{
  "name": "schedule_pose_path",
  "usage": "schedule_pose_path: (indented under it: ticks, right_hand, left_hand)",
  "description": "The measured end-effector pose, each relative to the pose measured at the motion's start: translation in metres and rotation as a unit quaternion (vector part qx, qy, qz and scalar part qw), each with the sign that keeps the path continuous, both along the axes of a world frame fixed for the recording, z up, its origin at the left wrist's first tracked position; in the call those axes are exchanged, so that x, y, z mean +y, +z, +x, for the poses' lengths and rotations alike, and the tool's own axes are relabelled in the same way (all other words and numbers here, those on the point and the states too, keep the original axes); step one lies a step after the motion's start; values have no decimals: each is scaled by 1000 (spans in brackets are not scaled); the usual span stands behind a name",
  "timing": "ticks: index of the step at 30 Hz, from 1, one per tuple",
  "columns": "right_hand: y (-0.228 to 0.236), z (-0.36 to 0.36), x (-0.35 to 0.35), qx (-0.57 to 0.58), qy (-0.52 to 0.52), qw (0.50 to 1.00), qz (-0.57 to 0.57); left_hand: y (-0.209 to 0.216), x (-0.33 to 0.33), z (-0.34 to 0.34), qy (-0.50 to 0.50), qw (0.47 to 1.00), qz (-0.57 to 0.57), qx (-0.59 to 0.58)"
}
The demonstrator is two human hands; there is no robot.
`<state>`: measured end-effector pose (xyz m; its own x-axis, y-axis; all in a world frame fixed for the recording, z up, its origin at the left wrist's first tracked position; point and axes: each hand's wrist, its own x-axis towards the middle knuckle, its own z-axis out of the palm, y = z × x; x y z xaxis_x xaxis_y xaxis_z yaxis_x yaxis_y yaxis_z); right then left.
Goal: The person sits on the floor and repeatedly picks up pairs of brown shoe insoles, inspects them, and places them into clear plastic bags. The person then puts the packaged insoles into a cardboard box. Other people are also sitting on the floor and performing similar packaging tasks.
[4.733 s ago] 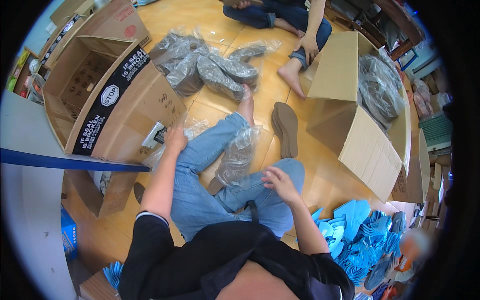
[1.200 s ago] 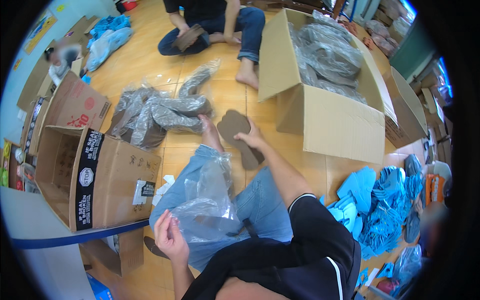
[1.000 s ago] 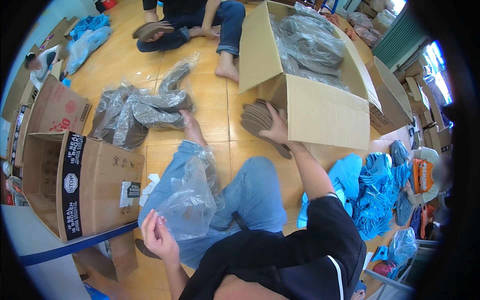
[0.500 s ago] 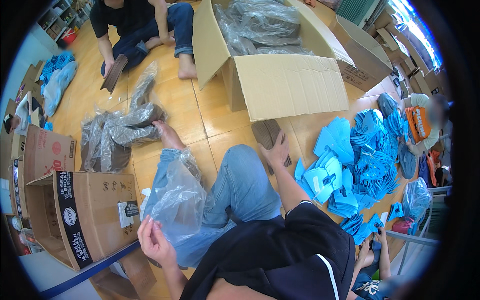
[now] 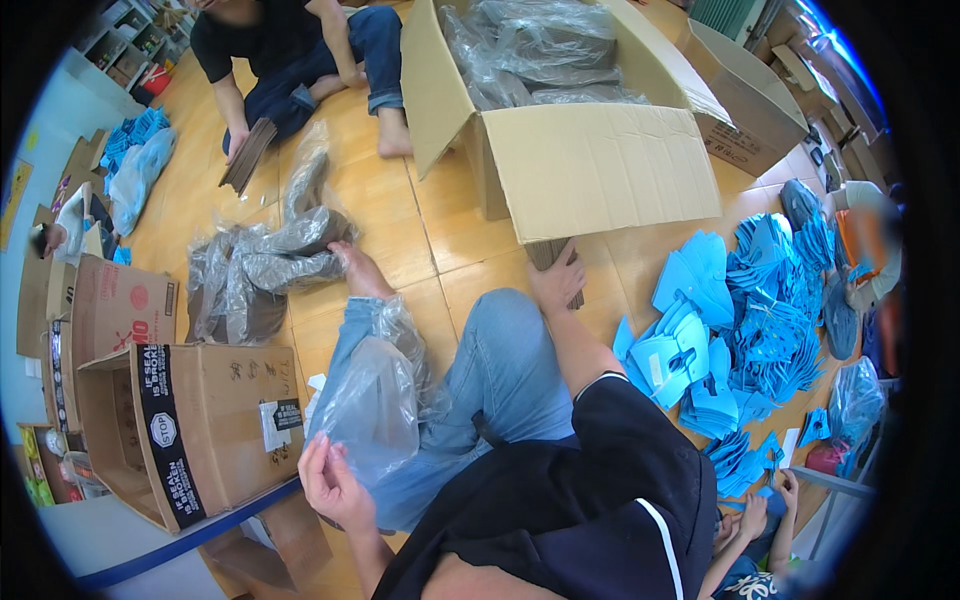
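Observation:
My left hand (image 5: 338,490) pinches the edge of a clear plastic bag (image 5: 367,405) between thumb and fingers. The bag hangs limp over my left leg and looks unfilled. My right hand (image 5: 557,280) grips a stack of thin dark brown pieces (image 5: 546,254) close to the floor, beyond my raised right knee. The flap of the large open carton (image 5: 600,170) covers the far end of that stack. Near my left foot lie several clear bags (image 5: 240,275) packed with brown pieces, and more bags of this sort (image 5: 545,45) fill the carton.
A spread of blue cut pieces (image 5: 765,310) covers the floor at right. Another open carton (image 5: 210,420) stands at left. Across from me a seated person (image 5: 270,60) holds a brown stack (image 5: 248,158). At lower right another person's hands (image 5: 752,515) handle blue pieces.
My right hand has moved slightly farther away, and the brown stack now lies more under the carton flap. The whole view has shifted a little. My left hand still holds the bag.

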<state>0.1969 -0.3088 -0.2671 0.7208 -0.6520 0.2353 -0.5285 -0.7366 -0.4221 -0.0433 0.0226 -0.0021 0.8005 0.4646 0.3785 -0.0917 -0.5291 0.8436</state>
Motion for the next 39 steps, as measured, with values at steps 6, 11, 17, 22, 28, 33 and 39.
schedule_pose_path:
  ticks: [6, 11, 17, 22, 28, 33, 39]
  right_hand:
    - [2, -2, -12, 21, 50, 999, 6]
    - [54, -5, -38, 144, 107, 974, 136]
    - [192, -106, -55, 108, 215, 809, 537]
    - [307, -154, -34, 54, 315, 687, 652]
    - [363, -140, 3, 101, 548, 592, 583]
    - [342, -123, 33, 250, 591, 655, 399]
    - [314, -127, 52, 329, 468, 602, 557]
  left_hand:
    - [1, 5, -3, -1, 1000, 28, 14]
    - [22, 13, 8, -75, 983, 148, 74]
    - [57, 0, 42, -156, 968, 75, 182]
    - [80, -7, 76, -296, 931, 39, 208]
    - [66, -28, 81, -339, 930, 5, 139]
    - [58, -23, 66, -311, 943, -20, 113]
    - [46, -27, 62, -317, 903, 289, 29]
